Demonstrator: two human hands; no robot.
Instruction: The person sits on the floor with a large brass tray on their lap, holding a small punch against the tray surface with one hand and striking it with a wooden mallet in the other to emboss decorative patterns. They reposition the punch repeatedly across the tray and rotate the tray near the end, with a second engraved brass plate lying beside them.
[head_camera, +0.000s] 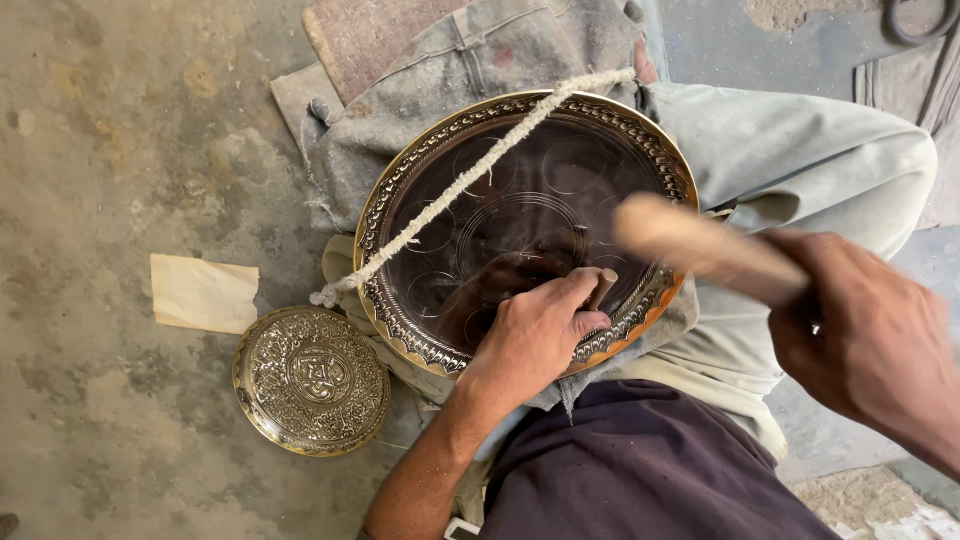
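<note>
We chase a brass tray (640, 150) propped on our lap, rim ornament complete.

Head view: our left hand (535, 335) fingers pinch a punch (602, 288) on the plain centre, which is only outlined; our right hand (870, 340) grips a wooden mallet (700, 245); a finished plate (311, 380) lies on the floor.

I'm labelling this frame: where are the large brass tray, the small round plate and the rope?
large brass tray (455, 150), head view, upper left rim
small round plate (312, 380), head view, centre
rope (470, 175), head view, middle stretch
</note>
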